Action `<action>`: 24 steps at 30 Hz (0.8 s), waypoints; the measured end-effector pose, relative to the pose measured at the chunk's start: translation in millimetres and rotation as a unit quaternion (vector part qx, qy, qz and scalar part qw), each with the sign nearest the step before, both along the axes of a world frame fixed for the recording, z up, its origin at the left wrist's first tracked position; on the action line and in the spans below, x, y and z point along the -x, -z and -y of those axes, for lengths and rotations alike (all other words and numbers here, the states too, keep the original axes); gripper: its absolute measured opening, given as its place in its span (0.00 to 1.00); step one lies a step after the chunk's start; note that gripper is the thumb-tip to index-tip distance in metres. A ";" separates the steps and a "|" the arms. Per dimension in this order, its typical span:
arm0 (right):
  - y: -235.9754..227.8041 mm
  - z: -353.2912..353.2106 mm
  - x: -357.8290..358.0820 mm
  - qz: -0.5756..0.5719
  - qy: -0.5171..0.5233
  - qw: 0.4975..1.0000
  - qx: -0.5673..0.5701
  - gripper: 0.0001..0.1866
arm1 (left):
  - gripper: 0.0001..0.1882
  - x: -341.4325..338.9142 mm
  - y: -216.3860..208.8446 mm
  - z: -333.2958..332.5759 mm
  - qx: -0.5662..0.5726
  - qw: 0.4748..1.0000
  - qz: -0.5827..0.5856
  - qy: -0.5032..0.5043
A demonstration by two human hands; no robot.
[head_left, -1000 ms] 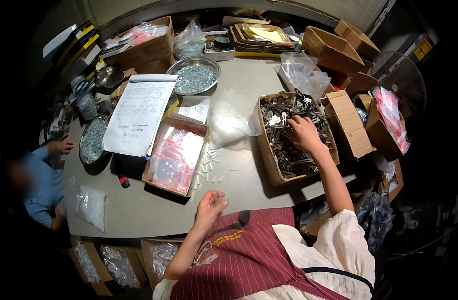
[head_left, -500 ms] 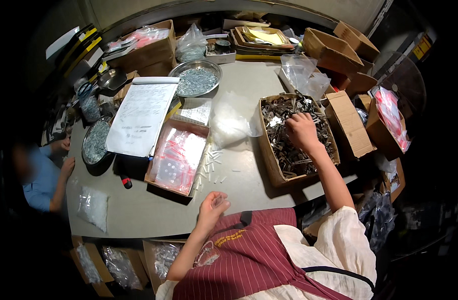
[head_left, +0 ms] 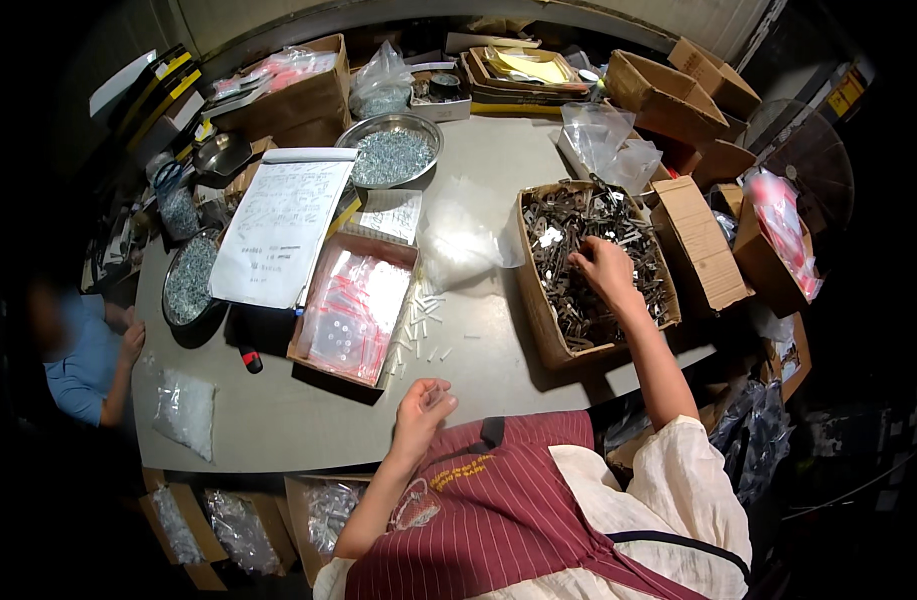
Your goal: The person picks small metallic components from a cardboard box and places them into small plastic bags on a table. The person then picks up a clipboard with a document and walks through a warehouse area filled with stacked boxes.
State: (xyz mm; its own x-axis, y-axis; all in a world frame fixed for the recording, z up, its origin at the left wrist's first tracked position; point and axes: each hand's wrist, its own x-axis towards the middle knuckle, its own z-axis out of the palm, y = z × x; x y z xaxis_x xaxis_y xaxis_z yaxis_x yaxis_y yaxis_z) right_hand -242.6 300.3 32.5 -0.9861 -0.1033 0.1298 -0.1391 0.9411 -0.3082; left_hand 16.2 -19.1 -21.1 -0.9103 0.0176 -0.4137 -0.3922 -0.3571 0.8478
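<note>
My right hand (head_left: 608, 272) is over the open cardboard box (head_left: 540, 325) of dark metal parts (head_left: 578, 215). Its fingers are bent down and drawn together at the parts; what lies between the fingertips is hidden. Close to my apron, my left hand (head_left: 423, 412) hovers by the near table edge with curled fingers. Something thin and see-through shows between its thumb and fingers, too small to name. Beyond that hand, a shallow box (head_left: 300, 352) holds clear bags with red edges (head_left: 350, 315). Small white plastic pieces (head_left: 418, 325) lie scattered beside it.
A bag of white pieces (head_left: 460, 245) rests mid-table. Steel bowls of small metal parts (head_left: 393, 155) (head_left: 190, 280) stand beyond and left of a clipboard with papers (head_left: 278, 230). Cardboard boxes (head_left: 703, 245) line the right side. At left sits another person (head_left: 83, 350).
My right hand has shifted slightly nearer to me within the box of metal parts, and its fingers have turned. My left hand has hardly moved.
</note>
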 end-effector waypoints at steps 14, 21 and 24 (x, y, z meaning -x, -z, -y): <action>10.3 -0.9 -16.1 -0.212 -0.220 0.944 -0.128 0.06 | 0.14 16.3 -0.4 -4.6 0.065 0.993 -0.093 0.045; -73.6 73.0 -94.5 -0.087 -0.232 0.941 0.229 0.04 | 0.12 21.9 -33.3 -8.9 0.216 0.971 -0.100 0.024; -82.3 104.5 -124.1 -0.081 -0.384 0.887 0.242 0.05 | 0.13 32.5 -39.7 -16.6 0.244 0.953 -0.178 0.029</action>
